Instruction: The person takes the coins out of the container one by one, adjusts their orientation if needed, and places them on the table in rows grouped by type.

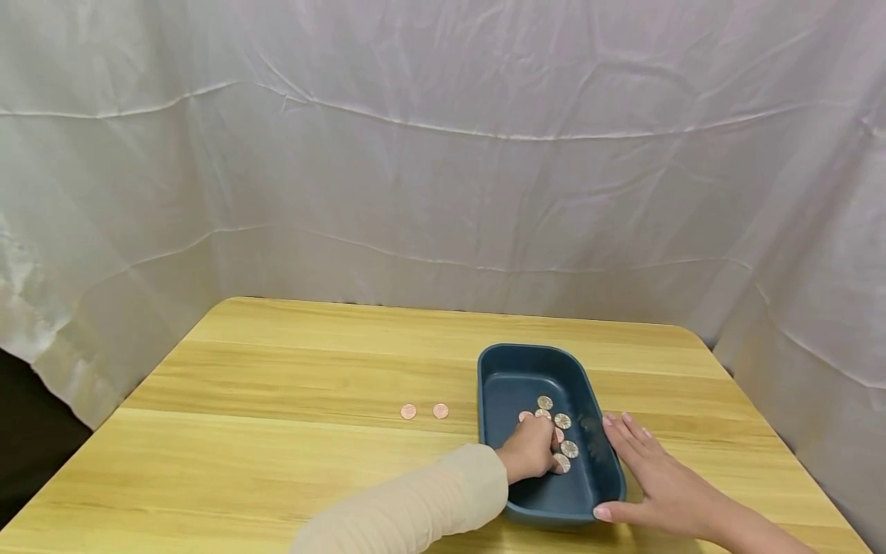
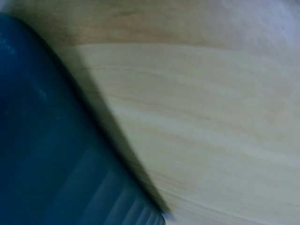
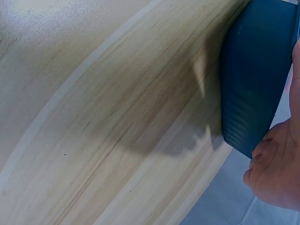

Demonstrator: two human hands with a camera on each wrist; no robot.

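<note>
One table (image 1: 256, 369), one tray (image 1: 500, 408), nine coins (image 1: 562, 421) in view

We see the tray on the table, nearer its right edge than its left. The right hand (image 1: 654, 478), fingers spread, rests against the tray's right edge, thumb at its near-right corner. The left hand (image 1: 530, 446) dips inside, fingers bent downward; we cannot tell whether they pinch anything. Seven coins show in the tray around that hand, some partly hidden; two more lie on the table, apart, left of the tray's left edge.
</note>
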